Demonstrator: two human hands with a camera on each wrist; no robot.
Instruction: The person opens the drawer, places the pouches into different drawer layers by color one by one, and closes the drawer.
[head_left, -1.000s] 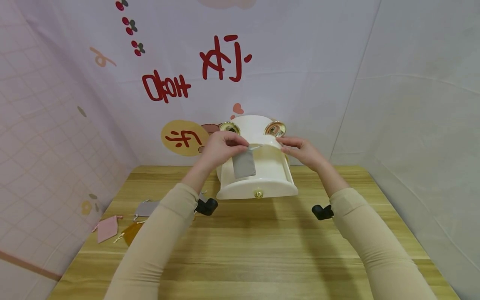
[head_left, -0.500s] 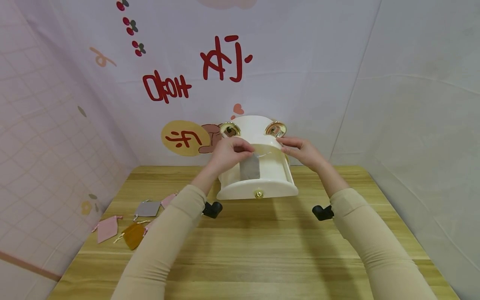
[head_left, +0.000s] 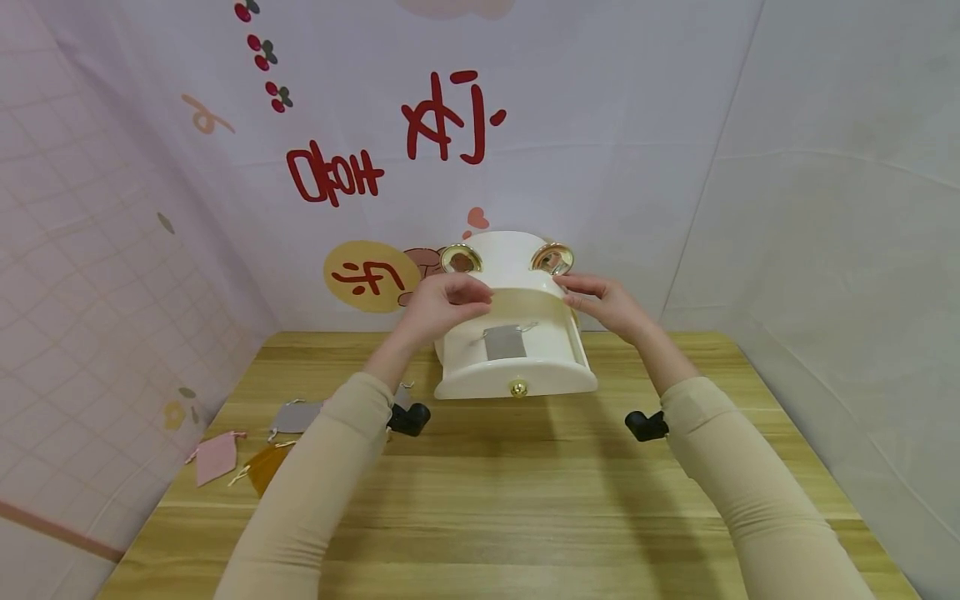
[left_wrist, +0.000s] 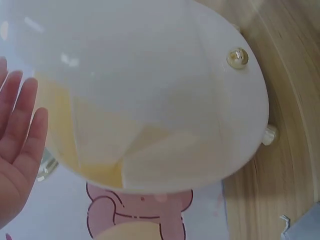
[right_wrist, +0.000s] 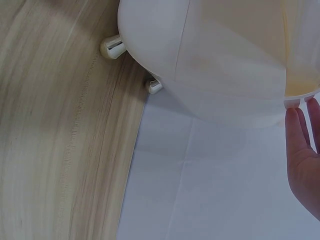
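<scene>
A small grey drawstring pouch (head_left: 505,342) lies in the pulled-out tray of a white storage box (head_left: 551,377), behind the curved front with its gold knob (head_left: 518,388). My left hand (head_left: 446,304) hovers above the tray's left side, holding nothing, fingers loosely extended; in the left wrist view its fingers stand apart from the box. With thumb and fingertips, my right hand (head_left: 606,307) pinches the edge of the raised white lid (head_left: 510,254) at its right side. In the right wrist view the fingertips (right_wrist: 292,114) meet that rim.
On the table's left lie a pink pouch (head_left: 216,458), a grey pouch (head_left: 296,417) and a mustard pouch (head_left: 264,468), partly behind the left sleeve. Gold rings (head_left: 552,259) flank the lid. A printed cloth backdrop (head_left: 615,167) rises right behind the box.
My left hand lowered the grey pouch into the tray, let go of it and drew back slightly left. The pouch now lies flat. My right hand has stayed at the lid.
</scene>
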